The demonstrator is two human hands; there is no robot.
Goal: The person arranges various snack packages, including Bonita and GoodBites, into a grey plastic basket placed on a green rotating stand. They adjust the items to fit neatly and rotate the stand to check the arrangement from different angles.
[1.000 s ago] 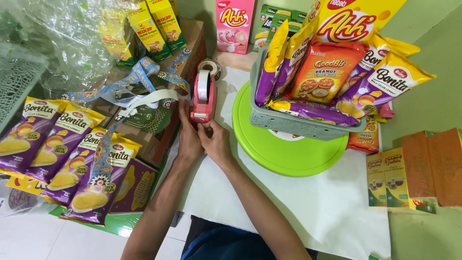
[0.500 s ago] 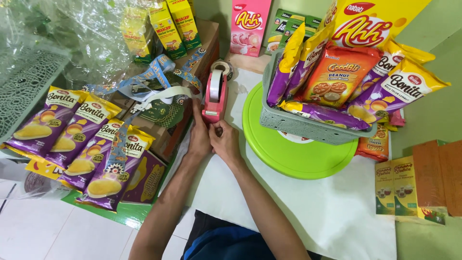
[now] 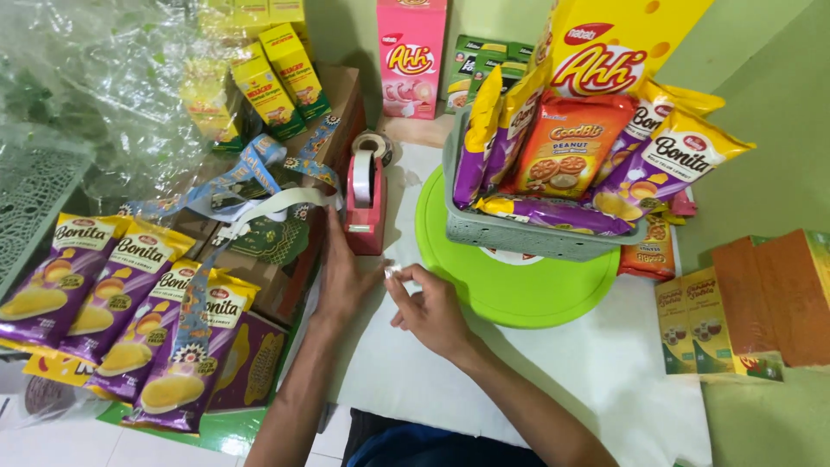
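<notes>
A pink tape dispenser [image 3: 367, 201] with a white tape roll stands on the white table sheet [image 3: 562, 389]. My left hand [image 3: 344, 275] rests just below the dispenser's base, fingers against it. My right hand [image 3: 428, 310] pinches a small piece of clear tape [image 3: 391, 271] between thumb and fingers, pulled a little away from the dispenser. To the right, a grey basket [image 3: 519, 232] packed with snack packets sits on a round green tray [image 3: 519, 290].
Purple and yellow snack bags [image 3: 130, 303] lie in a row at the left. Crinkled clear wrap [image 3: 95, 95], yellow boxes [image 3: 277, 69] and a patterned ribbon [image 3: 242, 177] sit at back left. A pink box [image 3: 412, 56] stands behind. Brown and green boxes [image 3: 743, 303] lie at right.
Both hands have drawn back from the dispenser toward me. My right hand now holds a torn piece of tape. The camera has moved closer.
</notes>
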